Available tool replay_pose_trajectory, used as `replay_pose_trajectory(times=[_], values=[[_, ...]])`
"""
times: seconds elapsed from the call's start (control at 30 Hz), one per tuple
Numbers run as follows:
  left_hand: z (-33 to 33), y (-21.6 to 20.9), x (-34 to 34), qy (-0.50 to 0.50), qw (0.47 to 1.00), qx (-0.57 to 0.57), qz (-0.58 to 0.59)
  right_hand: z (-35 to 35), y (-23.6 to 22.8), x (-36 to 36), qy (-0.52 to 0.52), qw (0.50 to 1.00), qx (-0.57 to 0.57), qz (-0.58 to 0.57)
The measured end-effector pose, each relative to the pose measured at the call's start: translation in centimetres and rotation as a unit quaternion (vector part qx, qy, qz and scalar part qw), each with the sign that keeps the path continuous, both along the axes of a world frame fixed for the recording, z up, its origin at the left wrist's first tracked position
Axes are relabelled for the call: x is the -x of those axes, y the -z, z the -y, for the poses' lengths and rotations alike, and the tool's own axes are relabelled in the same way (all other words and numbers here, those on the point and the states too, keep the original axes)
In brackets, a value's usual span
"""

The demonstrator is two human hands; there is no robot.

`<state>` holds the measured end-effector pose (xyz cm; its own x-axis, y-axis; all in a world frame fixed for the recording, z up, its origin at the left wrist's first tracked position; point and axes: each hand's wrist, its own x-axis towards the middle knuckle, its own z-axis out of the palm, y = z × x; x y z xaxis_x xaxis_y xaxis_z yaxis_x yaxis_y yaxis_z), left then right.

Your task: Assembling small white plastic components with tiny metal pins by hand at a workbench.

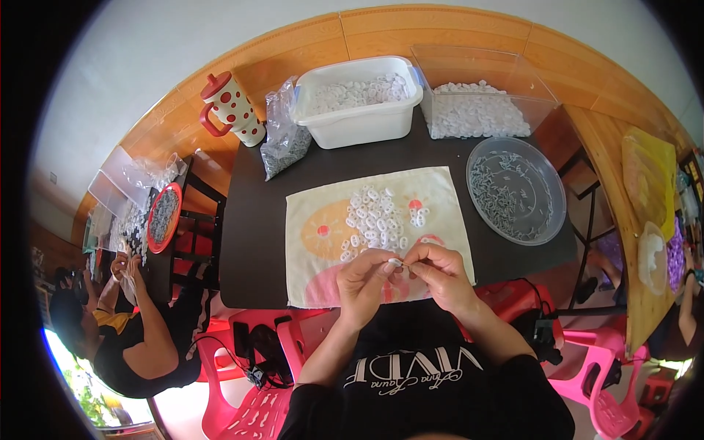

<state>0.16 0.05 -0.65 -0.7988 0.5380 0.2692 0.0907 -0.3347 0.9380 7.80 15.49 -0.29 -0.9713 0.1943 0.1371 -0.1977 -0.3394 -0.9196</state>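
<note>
Both of my hands meet over the near edge of a patterned towel (pixel 308 213) on the dark table. Between its thumb and forefinger, my left hand (pixel 363 284) pinches a small white plastic piece (pixel 394 262). My right hand (pixel 442 277) is closed in a pinch right beside that piece; what its fingertips hold is too small to make out. Just beyond my fingers lies a loose pile of white oval plastic pieces (pixel 375 216) with holes. A smaller cluster of the same pieces (pixel 419 217) sits to its right.
At the back stand a white tub (pixel 359 132) and a clear box (pixel 477 121) of white pieces, a bag of grey screws (pixel 282 150) and a spotted tumbler (pixel 238 114). A round tray (pixel 539 213) of screws is at right. Another person (pixel 147 345) works at left. Pink chairs (pixel 249 411) flank me.
</note>
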Motion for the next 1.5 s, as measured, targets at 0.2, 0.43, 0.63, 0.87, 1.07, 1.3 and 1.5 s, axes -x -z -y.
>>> replay_pose_trajectory(times=[0.2, 0.43, 0.63, 0.87, 1.07, 1.3, 1.5], values=[[0.4, -0.3, 0.3, -0.017, 0.995, 0.080, -0.063, 0.0, -0.6, 0.0, 0.051, 0.989, -0.132, -0.034], [0.4, -0.8, 0.6, -0.043, 0.986, 0.117, -0.111, -0.4, -1.4, 0.6, 0.141, 0.883, -0.407, -0.185], [0.3, -2.1, 0.6, -0.091, 0.935, 0.207, -0.274, -1.2, -1.2, 0.4, 0.165, 0.850, -0.466, -0.181], [0.2, -1.3, 0.7, -0.079, 0.973, 0.165, -0.143, -1.7, -0.9, -0.1, 0.139, 0.899, -0.396, -0.127], [-0.2, -0.4, 0.7, -0.034, 0.989, 0.134, -0.048, -2.3, -1.9, -0.6, 0.191, 0.908, -0.363, -0.084], [1.2, -1.3, 0.5, -0.010, 0.992, 0.109, 0.057, -9.4, -4.4, -1.0, 0.427, 0.707, -0.556, -0.089], [0.2, -0.9, 0.3, 0.006, 0.994, 0.089, 0.068, -13.5, -4.5, -2.4, 0.459, 0.626, -0.630, -0.029]])
